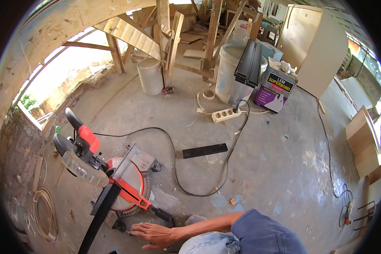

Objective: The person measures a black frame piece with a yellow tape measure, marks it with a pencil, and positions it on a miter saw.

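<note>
We see 1 hand (153, 234) reaching in from the lower edge, flat on the concrete floor (266, 178) with fingers spread wide and holding nothing; its fingertips sit just beside the front foot of the saw (110, 178). Which hand it is we cannot tell for sure, but it looks like the right; the other hand is out of view.

The saw stands at lower left, near the brick wall (17, 161). 1 long black bar (99, 213) lies across its table and runs off toward the lower edge. A 2nd, shorter black bar (205, 150) lies alone on the floor, well apart from the saw.

1 black cable (173, 169) loops from the saw across open floor to 1 white power strip (225, 114). Between saw and strip the floor is mostly bare. Behind the strip stand 2 white buckets (150, 76), 1 box (275, 91) and 1 cabinet (313, 46).
</note>
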Demonstrator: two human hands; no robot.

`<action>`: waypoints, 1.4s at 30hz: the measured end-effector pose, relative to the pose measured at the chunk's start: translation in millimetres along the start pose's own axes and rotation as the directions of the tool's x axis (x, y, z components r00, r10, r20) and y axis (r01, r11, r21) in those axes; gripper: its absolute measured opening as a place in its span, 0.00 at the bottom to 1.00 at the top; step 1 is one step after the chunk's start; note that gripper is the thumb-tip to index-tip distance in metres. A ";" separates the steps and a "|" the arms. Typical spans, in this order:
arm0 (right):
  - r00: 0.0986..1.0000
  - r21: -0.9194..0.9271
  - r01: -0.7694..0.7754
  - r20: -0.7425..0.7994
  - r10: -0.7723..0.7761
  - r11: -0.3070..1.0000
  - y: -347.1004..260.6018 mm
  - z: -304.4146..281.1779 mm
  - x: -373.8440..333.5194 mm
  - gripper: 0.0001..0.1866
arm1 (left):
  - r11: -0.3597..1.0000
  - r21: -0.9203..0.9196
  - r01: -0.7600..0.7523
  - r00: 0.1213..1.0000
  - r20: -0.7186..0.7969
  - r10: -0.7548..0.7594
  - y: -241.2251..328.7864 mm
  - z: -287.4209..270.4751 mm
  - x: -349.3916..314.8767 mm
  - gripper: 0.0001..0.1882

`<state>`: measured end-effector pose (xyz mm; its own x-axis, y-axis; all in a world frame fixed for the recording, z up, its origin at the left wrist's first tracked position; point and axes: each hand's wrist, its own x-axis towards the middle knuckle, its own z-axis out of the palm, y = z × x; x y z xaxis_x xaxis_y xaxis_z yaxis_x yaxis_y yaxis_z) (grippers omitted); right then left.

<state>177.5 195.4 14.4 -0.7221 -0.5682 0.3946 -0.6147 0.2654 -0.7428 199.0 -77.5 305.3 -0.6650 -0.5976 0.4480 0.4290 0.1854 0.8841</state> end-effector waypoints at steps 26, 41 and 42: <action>-0.019 0.031 -0.538 -1.000 0.025 0.842 -50.6 -417.8 -91.2 0.28 | 0.990 -0.014 0.138 0.716 0.692 -0.090 -31.8 82.8 -16.9 0.31; -0.112 0.128 -0.987 -0.982 0.151 0.102 67.7 -729.9 -145.9 0.46 | 0.957 0.138 0.256 0.874 0.390 -0.290 -88.3 60.9 12.1 0.21; -0.098 0.111 -0.989 -0.986 0.131 0.094 70.5 -731.9 -143.7 0.45 | 0.954 0.165 0.250 0.886 0.360 -0.294 -87.9 63.0 12.6 0.20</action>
<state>5.7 865.8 301.2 -0.3228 0.8591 0.3971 0.6922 0.5005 -0.5200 114.3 -52.2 241.7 -0.9349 -0.3032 0.1847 0.1424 0.1563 0.9774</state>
